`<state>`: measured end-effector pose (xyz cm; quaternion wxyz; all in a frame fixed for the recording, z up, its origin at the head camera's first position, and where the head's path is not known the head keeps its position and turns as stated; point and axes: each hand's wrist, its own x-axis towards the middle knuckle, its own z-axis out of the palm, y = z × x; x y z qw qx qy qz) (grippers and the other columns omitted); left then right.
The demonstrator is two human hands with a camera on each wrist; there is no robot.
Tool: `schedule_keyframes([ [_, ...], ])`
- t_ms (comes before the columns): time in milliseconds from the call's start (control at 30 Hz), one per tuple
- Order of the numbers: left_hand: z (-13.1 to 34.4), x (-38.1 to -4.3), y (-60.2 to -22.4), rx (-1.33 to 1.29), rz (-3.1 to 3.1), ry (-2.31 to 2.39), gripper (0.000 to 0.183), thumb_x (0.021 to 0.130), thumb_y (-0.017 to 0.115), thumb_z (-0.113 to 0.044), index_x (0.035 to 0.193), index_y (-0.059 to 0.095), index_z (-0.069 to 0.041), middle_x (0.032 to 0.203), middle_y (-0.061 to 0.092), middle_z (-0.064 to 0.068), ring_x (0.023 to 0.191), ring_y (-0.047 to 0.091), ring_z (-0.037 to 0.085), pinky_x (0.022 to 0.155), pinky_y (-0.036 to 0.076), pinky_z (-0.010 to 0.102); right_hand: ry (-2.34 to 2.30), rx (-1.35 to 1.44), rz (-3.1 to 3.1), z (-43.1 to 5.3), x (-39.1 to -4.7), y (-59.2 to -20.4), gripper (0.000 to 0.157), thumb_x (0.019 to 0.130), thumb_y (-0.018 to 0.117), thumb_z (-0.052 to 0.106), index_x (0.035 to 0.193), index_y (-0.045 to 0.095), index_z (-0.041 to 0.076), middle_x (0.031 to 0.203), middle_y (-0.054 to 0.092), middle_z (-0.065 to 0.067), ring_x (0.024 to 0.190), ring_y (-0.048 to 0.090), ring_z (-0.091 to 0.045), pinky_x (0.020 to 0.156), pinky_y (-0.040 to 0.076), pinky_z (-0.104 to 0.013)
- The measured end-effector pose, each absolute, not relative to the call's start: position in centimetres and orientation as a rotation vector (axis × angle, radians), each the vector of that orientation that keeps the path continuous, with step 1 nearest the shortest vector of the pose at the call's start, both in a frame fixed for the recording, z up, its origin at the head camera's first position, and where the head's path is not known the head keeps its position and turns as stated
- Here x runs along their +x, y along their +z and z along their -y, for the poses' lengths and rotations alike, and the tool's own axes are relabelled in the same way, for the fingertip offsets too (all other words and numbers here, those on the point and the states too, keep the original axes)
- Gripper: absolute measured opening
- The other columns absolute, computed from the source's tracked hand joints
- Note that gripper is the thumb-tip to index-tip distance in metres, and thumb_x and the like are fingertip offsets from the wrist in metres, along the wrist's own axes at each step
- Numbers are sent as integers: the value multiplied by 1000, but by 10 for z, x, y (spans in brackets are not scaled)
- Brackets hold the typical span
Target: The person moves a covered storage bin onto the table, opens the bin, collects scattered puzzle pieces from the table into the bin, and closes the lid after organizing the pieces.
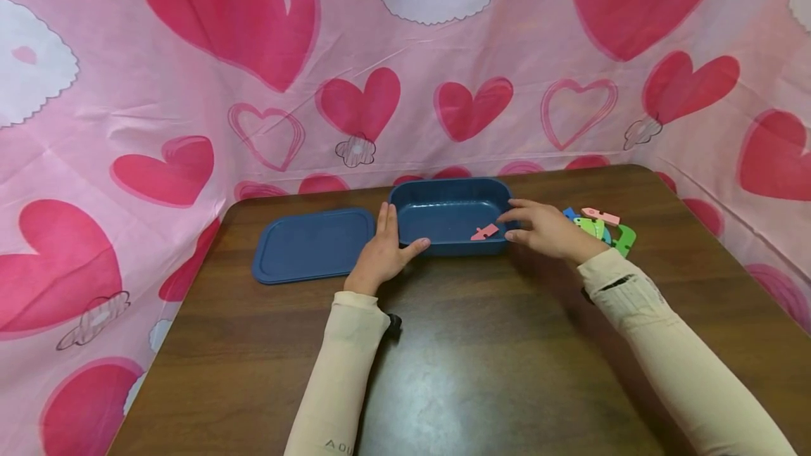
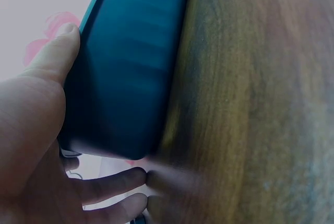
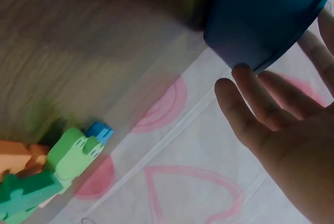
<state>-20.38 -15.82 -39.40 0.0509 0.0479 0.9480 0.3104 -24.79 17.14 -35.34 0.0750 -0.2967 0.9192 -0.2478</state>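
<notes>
A blue rectangular container stands on the table with its open side up. Inside it, toward the right, lies a small pink puzzle-like piece. My left hand rests against the container's left end, fingers straight and thumb at the near rim; in the left wrist view the thumb touches the rim. My right hand is at the right end, its fingertips by the rim and loosely extended. The right wrist view shows those fingers spread beside the container wall, holding nothing.
A flat blue lid lies to the left of the container. Right of my right hand sits a small pile of colored pieces, with a green one and a pink one. Behind the wooden table hangs a pink heart-print cloth.
</notes>
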Motion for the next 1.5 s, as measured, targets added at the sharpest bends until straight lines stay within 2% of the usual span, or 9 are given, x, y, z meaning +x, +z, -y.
schedule_keyframes([
  [167, 157, -203, -393, 147, -2882, 964, 108, 94, 55, -67, 162, -4, -9, 169, -11, 6, 136, 45, 40, 106, 41, 54, -785, -821, -2839, -188, -243, -352, 42, 99, 67, 20, 136, 61, 1, 148, 45, -27, 135, 41, -47, 106, 33, -67],
  [333, 158, -201, -393, 127, -2876, 958, 109, 93, 54, -69, 162, -5, -10, 168, -13, 4, 135, 46, 40, 104, 43, 54, -792, -824, -2955, -214, -243, -354, 37, 99, 67, 16, 131, 63, -1, 130, 61, -24, 114, 59, -41, 95, 45, -60],
  [467, 160, -200, -394, 123, -2881, 954, 110, 92, 53, -71, 163, -4, -10, 168, -14, 4, 131, 50, 40, 101, 45, 54, -765, -749, -3000, -239, -245, -358, 32, 99, 66, 12, 127, 65, -3, 120, 66, -26, 103, 64, -40, 87, 48, -59],
  [700, 162, -199, -395, 118, -2891, 968, 109, 92, 53, -71, 163, -2, -9, 169, -11, 6, 128, 53, 41, 101, 45, 55, -722, -544, -3017, -284, -245, -361, 29, 101, 61, 12, 122, 65, -8, 106, 67, -26, 88, 61, -37, 73, 50, -52],
  [933, 161, -200, -396, 117, -2884, 969, 107, 94, 54, -69, 163, -2, -9, 168, -13, 3, 134, 46, 41, 106, 41, 55, -622, -409, -2980, -321, -241, -369, 21, 98, 64, 12, 107, 67, -7, 92, 68, -22, 86, 61, -41, 80, 47, -62],
  [1067, 160, -200, -398, 118, -2880, 969, 107, 94, 54, -68, 163, -3, -10, 168, -14, 1, 135, 46, 41, 106, 40, 55, -564, -391, -2902, -332, -236, -374, 21, 96, 68, 20, 95, 68, -1, 80, 64, -7, 76, 56, -30, 70, 50, -48],
  [1200, 159, -200, -399, 124, -2882, 963, 109, 93, 54, -71, 163, -3, -10, 169, -13, 3, 135, 46, 42, 106, 40, 55, -528, -360, -2814, -336, -228, -375, 33, 95, 71, 35, 88, 64, 4, 73, 53, 0, 70, 50, -23, 60, 41, -35],
  [1300, 157, -200, -398, 128, -2885, 964, 109, 92, 54, -71, 163, -3, -10, 169, -11, 5, 135, 46, 41, 106, 40, 55, -497, -375, -2775, -337, -224, -376, 38, 91, 75, 41, 85, 62, 6, 72, 52, 0, 68, 48, -21, 59, 38, -34],
  [1500, 156, -199, -397, 138, -2885, 961, 108, 93, 54, -70, 163, -3, -9, 169, -11, 6, 136, 44, 42, 106, 40, 56, -416, -422, -2741, -338, -215, -375, 33, 88, 77, 33, 88, 63, 3, 74, 55, 0, 69, 49, -22, 60, 41, -35],
])
